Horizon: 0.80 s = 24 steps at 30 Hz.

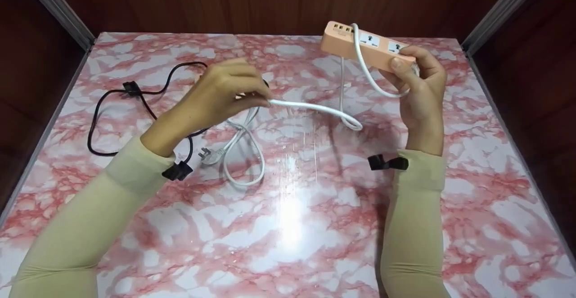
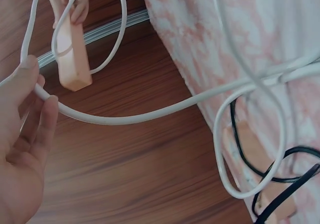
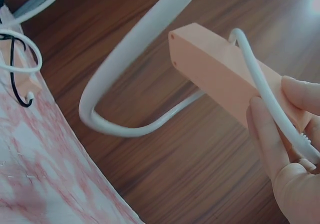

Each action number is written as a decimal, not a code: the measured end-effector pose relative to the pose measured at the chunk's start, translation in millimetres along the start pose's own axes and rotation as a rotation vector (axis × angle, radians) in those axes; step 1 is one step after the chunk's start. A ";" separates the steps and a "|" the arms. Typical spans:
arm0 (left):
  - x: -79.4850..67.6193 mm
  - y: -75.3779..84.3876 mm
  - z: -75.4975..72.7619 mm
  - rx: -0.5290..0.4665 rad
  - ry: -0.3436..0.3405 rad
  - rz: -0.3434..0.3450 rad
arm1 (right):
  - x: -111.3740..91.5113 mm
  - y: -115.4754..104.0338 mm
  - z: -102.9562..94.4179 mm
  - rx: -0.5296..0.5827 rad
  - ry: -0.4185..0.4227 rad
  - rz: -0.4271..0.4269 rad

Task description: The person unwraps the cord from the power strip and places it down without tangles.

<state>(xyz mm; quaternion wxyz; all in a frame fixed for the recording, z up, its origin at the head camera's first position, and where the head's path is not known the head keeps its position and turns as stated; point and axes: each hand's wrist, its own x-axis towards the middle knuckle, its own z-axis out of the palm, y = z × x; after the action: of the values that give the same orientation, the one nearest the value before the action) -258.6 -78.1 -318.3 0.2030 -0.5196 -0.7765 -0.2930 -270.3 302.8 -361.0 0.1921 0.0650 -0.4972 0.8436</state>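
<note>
Raised at the right, my right hand grips one end of an orange power strip, its sockets and USB ports facing up. A white cord leaves the held end, loops over the strip, hangs in a bend and runs to my left hand. The left thumb and fingertips pinch the cord, also seen in the left wrist view with the fingers around it. Past the left hand the cord falls in loops to the table, ending in a three-pin plug.
A black cord lies looped on the left of the marbled tabletop. A second orange strip lies under the cords, mostly hidden by my left hand in the head view. Brown wood-look panels stand at the back and sides.
</note>
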 end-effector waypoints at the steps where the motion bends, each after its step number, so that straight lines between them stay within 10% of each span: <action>1: -1.6 -0.4 2.4 -0.005 -0.017 0.004 | -0.1 0.3 -0.6 -0.005 -0.001 -0.002; 24: -38.6 -36.9 58.5 0.011 -0.328 -0.106 | -1.1 -0.6 -0.1 0.045 -0.048 -0.023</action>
<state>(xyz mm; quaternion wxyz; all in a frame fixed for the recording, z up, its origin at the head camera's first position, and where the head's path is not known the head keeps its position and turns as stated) -278.8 -76.4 -394.8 0.0606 -0.5176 -0.8271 -0.2104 -269.1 302.9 -360.8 0.1882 0.0954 -0.4817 0.8505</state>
